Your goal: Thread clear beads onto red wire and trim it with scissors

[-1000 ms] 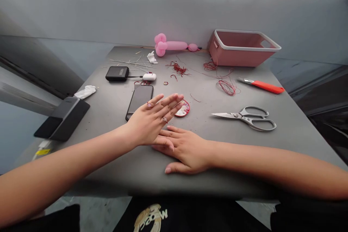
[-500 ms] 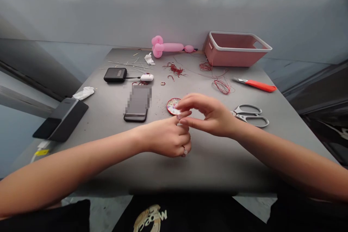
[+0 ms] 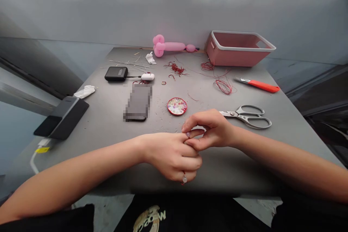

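- Our left hand is palm down above the surface, its fingers curled into a loose fist except the little finger, which sticks out towards our right hand; we see nothing held in the curl, but cannot see inside it.
- Our right hand meets it from the right, thumb and fingertips brought nearly together in a pinch on either side of the left little finger, at the lilac-beaded ring.
- That ring sits around the left little finger, near its base; we make out a small, round, pale lilac bead, slightly glossy, but the fingertips hide much of its band.
- On our left index finger, towards our body, is the white-beaded ring: a rounder, milky, faintly see-through bead with narrow reddish parts above and below it.
- Just beyond both hands lies a round red-rimmed dish of tiny white, pink, yellow and lilac beads.
- Beside our right hand, partly behind it, lie the silver scissors, handles pointing away to the right.
- Beyond our left hand lies a dark phone.
- Farther beyond our right hand is a loose coil of red thread, with an orange-handled cutter to its right.
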### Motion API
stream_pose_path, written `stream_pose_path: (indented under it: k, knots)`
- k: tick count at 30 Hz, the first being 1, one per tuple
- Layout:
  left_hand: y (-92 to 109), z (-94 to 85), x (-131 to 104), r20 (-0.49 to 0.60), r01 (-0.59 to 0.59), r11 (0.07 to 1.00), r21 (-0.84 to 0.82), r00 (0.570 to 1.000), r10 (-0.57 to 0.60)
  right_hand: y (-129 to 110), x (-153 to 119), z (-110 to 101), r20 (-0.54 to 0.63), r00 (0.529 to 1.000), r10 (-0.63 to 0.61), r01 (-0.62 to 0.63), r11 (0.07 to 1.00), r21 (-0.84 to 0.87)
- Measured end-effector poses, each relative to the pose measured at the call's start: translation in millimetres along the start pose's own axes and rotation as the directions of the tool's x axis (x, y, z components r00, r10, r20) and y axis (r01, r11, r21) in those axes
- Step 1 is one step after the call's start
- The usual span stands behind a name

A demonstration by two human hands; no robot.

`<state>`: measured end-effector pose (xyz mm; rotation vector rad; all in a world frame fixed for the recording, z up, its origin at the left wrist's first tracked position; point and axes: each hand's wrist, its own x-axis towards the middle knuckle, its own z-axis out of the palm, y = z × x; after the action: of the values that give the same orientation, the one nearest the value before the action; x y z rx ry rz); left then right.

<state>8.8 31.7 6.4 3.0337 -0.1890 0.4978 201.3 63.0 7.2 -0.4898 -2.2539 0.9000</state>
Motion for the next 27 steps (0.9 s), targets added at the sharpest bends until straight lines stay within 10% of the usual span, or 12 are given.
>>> stream_pose_path:
  k: [8,12,13,15,17,18,21,27]
  knots:
    - [-4.8,-9.7,7.9,-0.16,-0.193,0.969,0.157,0.963,0.218,-3.0,-17.5,-12.0,-0.076,0.994,0.084,-0.078,0.994,0.079]
    - [-1.5,-13.0,-5.2,-0.324,0.058,0.996,0.069,0.945,-0.032,2.0,-22.0,-24.6,-0.132,0.955,0.265,-0.239,0.954,0.183]
    - [-1.0,-12.6,-7.0,-0.419,0.22,0.975,-0.035,0.883,-0.214,3.1,-21.5,-25.4,-0.132,0.949,0.287,-0.259,0.946,0.194]
    - [-1.8,-10.6,-7.2,-0.456,0.53,0.72,-0.448,0.557,-0.694,5.3,-18.6,-21.9,-0.167,0.94,0.298,-0.268,0.947,0.179]
    - [-5.1,-7.6,-4.9,-0.168,0.532,0.282,-0.799,0.252,-0.953,8.9,-14.7,-12.6,-0.227,0.924,0.307,-0.273,0.947,0.168]
    - [-7.3,-5.9,-3.8,-0.005,0.464,0.091,-0.881,0.184,-0.983,11.3,-13.0,-6.6,-0.247,0.911,0.331,-0.289,0.938,0.191]
    - [-13.6,-0.6,-4.1,0.233,0.28,-0.185,-0.942,0.148,-0.961,19.8,-10.4,11.4,-0.229,0.876,0.425,-0.34,0.879,0.334]
    - [-15.6,4.6,-10.3,0.292,0.201,-0.264,-0.943,0.121,-0.949,25.4,-9.6,22.4,-0.236,0.821,0.519,-0.349,0.785,0.512]
